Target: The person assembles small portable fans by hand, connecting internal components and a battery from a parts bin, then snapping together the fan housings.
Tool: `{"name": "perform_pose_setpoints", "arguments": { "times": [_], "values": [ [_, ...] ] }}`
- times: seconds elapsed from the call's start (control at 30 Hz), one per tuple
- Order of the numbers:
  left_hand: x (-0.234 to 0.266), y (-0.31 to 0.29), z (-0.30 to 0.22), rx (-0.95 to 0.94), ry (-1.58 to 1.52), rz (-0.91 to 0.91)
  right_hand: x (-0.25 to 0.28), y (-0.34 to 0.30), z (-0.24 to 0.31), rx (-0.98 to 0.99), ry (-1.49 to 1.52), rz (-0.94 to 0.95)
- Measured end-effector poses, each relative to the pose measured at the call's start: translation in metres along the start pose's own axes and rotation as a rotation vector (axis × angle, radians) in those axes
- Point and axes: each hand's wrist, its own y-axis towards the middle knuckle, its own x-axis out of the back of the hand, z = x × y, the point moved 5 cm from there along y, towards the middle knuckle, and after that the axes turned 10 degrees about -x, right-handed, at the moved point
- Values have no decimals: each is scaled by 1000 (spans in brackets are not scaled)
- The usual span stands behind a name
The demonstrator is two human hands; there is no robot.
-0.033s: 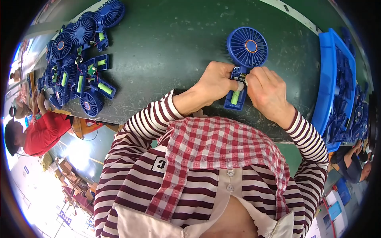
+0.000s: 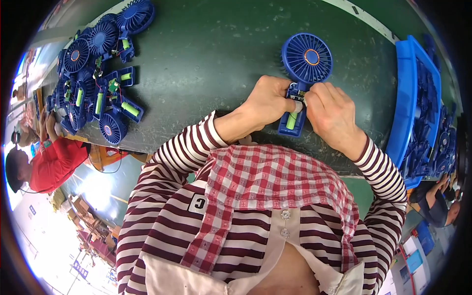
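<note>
A blue handheld fan (image 2: 307,58) lies on the green table with its round grille away from me and its opened handle toward me. Inside the handle a light green battery cell (image 2: 291,120) and a small circuit board (image 2: 301,93) show. My left hand (image 2: 268,102) grips the handle from the left, its thumb laid across the handle above the cell. From the right, my right hand (image 2: 330,113) is closed, with fingers pinched against the handle's edge by the board. Its fingertips partly cover that spot, so any small part between them is hidden.
Several blue fans with opened handles (image 2: 112,129) are heaped at the table's left. A blue bin (image 2: 404,98) of blue parts stands at the right edge. A person in a red top (image 2: 59,164) sits at far left; another in dark clothes (image 2: 435,204) is at far right.
</note>
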Motion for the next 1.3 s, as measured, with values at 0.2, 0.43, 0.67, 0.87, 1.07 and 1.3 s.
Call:
{"name": "perform_pose_setpoints", "arguments": {
  "times": [0.2,0.43,0.67,0.87,1.07,1.3],
  "values": [
    [1,0,0,-13,23,-1,-1,4,5,13,-103,87],
    [0,1,-1,-1,10,0,-6,0,-2,-25,-17,36],
    [0,0,0,33,7,19,-6,-5,-4,-60,67,-29],
    [0,-11,-9,24,-128,62,-3,-4,-2,-42,33,-72],
    [-2,-8,-1,-35,-144,66,-4,-3,2,40,3,-49],
    [-1,-7,1,-30,-144,58,-5,-3,-1,50,99,-40]
  ]
}}
